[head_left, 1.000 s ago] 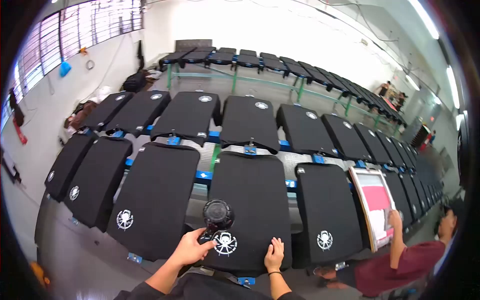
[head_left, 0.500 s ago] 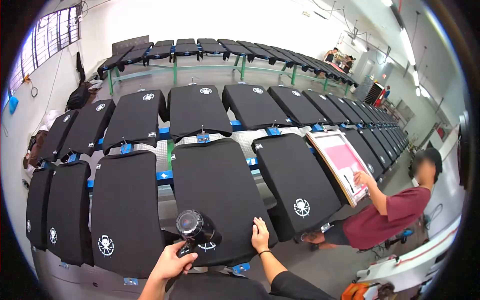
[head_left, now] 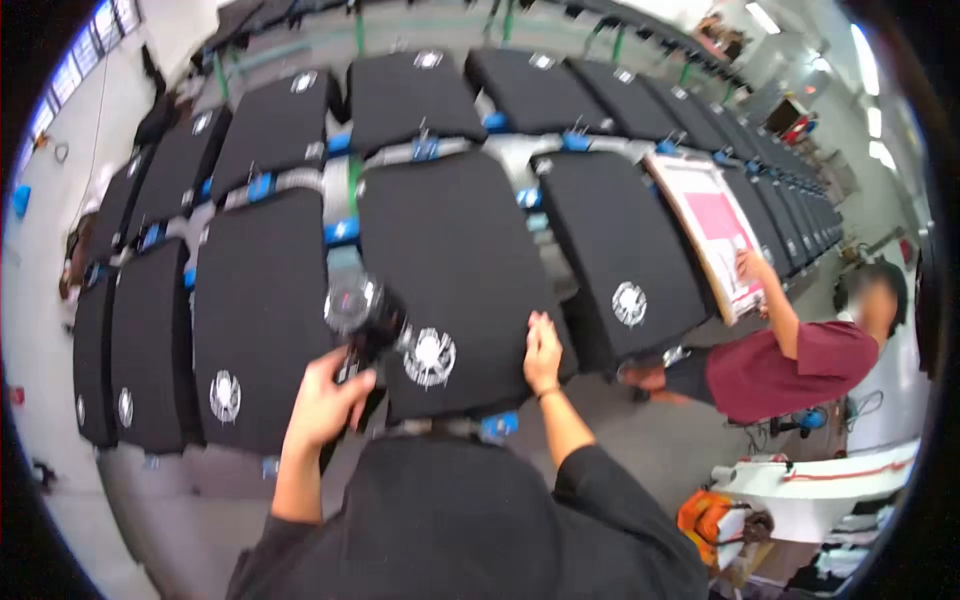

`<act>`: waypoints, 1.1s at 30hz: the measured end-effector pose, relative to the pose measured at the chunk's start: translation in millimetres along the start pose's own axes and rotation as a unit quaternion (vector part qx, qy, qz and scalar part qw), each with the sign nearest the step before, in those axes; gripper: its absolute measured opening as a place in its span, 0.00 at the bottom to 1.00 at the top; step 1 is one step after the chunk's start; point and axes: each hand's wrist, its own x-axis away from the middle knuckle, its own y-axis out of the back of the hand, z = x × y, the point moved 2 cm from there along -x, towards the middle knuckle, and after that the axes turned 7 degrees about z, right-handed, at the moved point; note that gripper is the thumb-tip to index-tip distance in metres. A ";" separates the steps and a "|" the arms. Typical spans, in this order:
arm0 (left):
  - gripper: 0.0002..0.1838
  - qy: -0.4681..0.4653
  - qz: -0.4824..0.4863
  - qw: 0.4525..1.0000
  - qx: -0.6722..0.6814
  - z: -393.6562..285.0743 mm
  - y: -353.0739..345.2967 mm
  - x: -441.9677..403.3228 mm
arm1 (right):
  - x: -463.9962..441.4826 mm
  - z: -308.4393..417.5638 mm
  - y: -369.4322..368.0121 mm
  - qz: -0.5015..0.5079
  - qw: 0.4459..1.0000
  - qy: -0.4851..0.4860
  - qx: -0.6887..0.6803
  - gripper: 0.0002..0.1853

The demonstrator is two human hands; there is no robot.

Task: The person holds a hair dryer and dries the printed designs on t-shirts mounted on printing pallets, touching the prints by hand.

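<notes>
My left hand (head_left: 328,400) is closed around the handle of a black hair dryer (head_left: 368,315), its round rear facing up at me. The dryer hangs over the left edge of a black shirt (head_left: 450,250) stretched on a flat board. Just right of the dryer's nozzle end, a white round emblem (head_left: 430,357) is printed near the shirt's lower edge. My right hand (head_left: 542,357) rests on the right edge of the same shirt, fingers stretched out and holding nothing. A small white mark (head_left: 362,187) sits at the shirt's top left corner.
More shirt-covered boards (head_left: 620,240) stand in rows, many with white emblems. On the right, a co-worker in a maroon shirt (head_left: 790,370) has a hand on a framed screen (head_left: 710,220) with pink mesh. An orange bag (head_left: 710,525) lies at lower right.
My view has tilted down, showing more of my body. The hair dryer has shifted left off the emblem, which now shows fully. My right hand stays at the shirt's right edge.
</notes>
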 end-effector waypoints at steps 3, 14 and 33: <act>0.14 0.008 0.006 0.999 0.051 7.5 0.6 -9.9 | -0.4 -3.8 -1.6 0.007 1.000 -0.004 -0.006 0.15; 0.12 0.026 0.037 0.997 0.067 0.7 -26.9 -30.7 | 0.7 -6.1 -0.5 0.010 1.000 -0.016 -0.012 0.16; 0.12 0.077 -0.002 0.997 0.021 6.2 3.4 21.3 | 0.9 -5.0 3.8 -0.001 0.997 -0.017 -0.073 0.15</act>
